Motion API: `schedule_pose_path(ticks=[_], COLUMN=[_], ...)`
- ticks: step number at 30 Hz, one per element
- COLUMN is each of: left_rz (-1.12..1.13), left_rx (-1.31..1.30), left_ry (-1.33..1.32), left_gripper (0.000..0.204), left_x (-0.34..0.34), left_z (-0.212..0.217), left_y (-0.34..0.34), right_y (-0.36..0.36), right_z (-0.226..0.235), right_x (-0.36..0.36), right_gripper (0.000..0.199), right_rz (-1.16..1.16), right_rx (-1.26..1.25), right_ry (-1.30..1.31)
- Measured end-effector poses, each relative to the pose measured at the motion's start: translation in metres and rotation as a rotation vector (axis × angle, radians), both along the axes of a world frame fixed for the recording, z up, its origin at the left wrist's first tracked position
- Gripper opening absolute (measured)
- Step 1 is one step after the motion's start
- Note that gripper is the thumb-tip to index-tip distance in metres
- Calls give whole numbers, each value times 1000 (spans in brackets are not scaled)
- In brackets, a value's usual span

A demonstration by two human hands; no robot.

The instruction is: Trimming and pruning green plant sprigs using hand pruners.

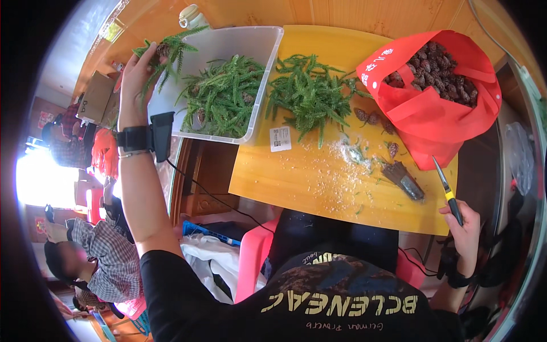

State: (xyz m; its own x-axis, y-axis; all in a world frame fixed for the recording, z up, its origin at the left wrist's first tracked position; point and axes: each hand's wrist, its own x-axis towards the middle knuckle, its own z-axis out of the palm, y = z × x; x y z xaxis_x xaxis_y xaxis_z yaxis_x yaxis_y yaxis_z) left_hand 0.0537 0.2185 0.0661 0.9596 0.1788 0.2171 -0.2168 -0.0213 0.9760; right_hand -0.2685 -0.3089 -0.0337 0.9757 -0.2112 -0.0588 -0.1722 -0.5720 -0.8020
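Note:
My left hand (137, 77) is raised at the left rim of a clear plastic bin (277, 60), its fingers closed on a green artificial pine sprig (178, 48) with a brown pine cone in it. More sprigs with cones (225, 94) fill the bin. To the right, past the table's front edge, my right hand (466, 228) grips a slim pointed metal tool (446, 188) with a yellow and black handle, tip upward. A loose pile of green sprigs (310, 94) lies on the yellow table (285, 182).
A red bag (421, 137) full of pine cones (436, 71) stands at the table's right. Several loose cones (373, 118), a dark bundle of thin sticks (403, 179), a white label (280, 139) and white crumbs (353, 154) lie nearby. Another person (108, 256) sits at the left.

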Motion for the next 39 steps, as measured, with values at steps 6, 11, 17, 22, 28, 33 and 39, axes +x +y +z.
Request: schedule_pose_path(ticks=[6,11,17,22,28,33,39], left_rz=[-10,-150,-321,-196,-382,-918,-853], left_rx=[126,-23,30,319,236,595,765], left_ry=[103,196,83,471,32,167,-301], left_gripper=[24,22,23,43,40,27,31], left_x=[43,92,117,88,-10,-122,-137], left_z=[22,10,62,29,3,-35,-164], left_y=[22,38,81,44,-77,-195,-280], right_y=[-6,-9,-8,-9,-18,-27,-36], right_z=[7,5,12,5,-9,-30,-59], right_x=[-1,-1,-1,6,10,12,12], right_gripper=[12,12,12,11,25,25,28], right_rz=[0,27,-27,3,-2,43,123], right_rx=[-1,-43,-3,-101,-342,-468,-506], right_ry=[54,19,23,26,47,63,45])
